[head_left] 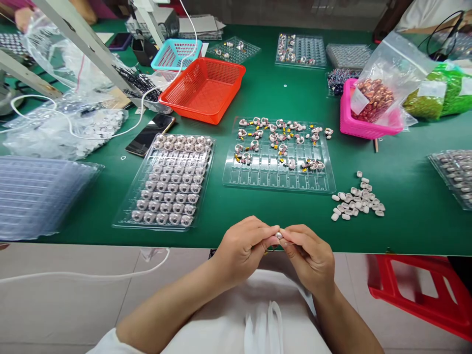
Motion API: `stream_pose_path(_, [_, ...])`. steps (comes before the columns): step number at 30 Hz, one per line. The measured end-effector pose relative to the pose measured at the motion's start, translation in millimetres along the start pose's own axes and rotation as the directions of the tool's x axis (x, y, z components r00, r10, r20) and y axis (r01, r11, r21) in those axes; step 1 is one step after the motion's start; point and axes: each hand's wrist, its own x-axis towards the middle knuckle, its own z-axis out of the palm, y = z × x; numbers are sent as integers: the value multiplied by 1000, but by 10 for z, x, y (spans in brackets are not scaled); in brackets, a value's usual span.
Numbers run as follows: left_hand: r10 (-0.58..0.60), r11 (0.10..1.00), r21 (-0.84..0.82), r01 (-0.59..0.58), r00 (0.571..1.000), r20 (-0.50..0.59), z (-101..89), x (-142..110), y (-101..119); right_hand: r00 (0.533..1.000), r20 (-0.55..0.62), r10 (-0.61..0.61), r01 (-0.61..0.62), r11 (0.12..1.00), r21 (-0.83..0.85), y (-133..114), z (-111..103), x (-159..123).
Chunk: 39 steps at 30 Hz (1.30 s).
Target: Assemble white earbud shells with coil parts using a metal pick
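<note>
My left hand and my right hand meet at the table's front edge, fingertips almost touching. Between them both pinch a small, shiny, pearly earbud part; its underside is hidden by the fingers. Just beyond lies a clear plastic tray with several small wired parts bearing yellow tabs. To the right is a loose pile of small pale caps. A second clear tray on the left holds rows of pearly, rounded shells.
Beyond the trays stand a red basket, a blue basket and a pink basket holding a bag of copper-coloured parts. A phone, stacked plastic trays and a white cable occupy the left. A red stool stands below right.
</note>
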Motion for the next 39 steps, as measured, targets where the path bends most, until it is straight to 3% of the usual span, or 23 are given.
stream_pose_path(4, [-138,984,-109,141,990,39,-41,22,12,999,42,-18,18,1000,-4,-32,-40,41])
stream_pose_path(9, [-332,912,-224,345,939,91,-65,26,46,997,76,13,-17,998,58,-40,-53,78])
stream_pose_path(13, [-580,743,-300,598,799,157,-28,-30,43,994,110,-1,-8,997,76,-52,-48,129])
stream_pose_path(15, [-617,674,-369,640,763,195,4,-59,0,993,118,-27,18,997,70,-43,-42,164])
stream_pose_path(20, [-726,323,-568,757,583,364,78,-52,-121,974,220,-55,43,997,62,49,-68,227])
stream_pose_path(22, [-742,244,-586,772,538,400,100,-35,-139,963,266,-37,17,997,76,105,-86,231])
stream_pose_path(29, [-728,164,-628,761,523,443,135,6,-172,937,348,-34,-14,991,133,259,-86,234])
stream_pose_path(39, [-695,124,-708,695,570,438,177,-36,-207,941,337,34,-98,980,173,162,-59,222])
